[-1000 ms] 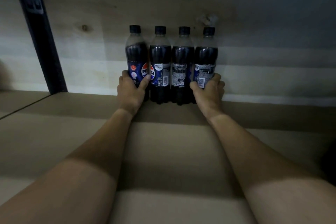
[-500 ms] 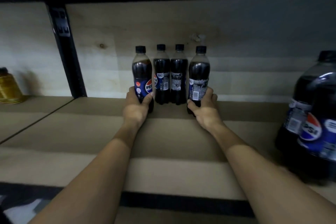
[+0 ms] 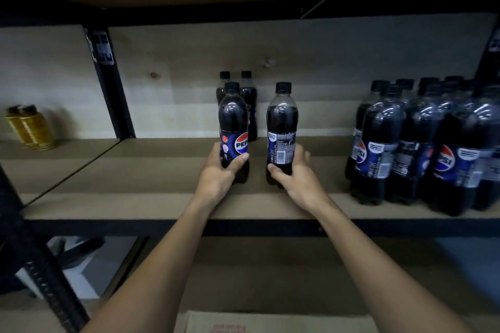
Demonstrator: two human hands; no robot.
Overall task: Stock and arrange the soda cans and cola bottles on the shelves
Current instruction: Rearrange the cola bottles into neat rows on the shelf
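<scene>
Shelf (image 3: 135,205): matte brown board, black metal frame.
L hand (image 3: 219,178): wrapped round cola bottle (image 3: 234,132), logo facing near.
R hand (image 3: 297,181): clamped on second bottle (image 3: 282,132), barcode facing near.
Bottles: glossy dark plastic, black caps, both upright mid-shelf.
Far: two bottles (image 3: 250,105) by back wall.
Right: wrapped pack (image 3: 422,143).

body: two bare forearms — no sleeves | left grip (image 3: 220,178) — right grip (image 3: 299,181)

single head view, forward and slightly down, near the shelf (image 3: 162,208)
</scene>
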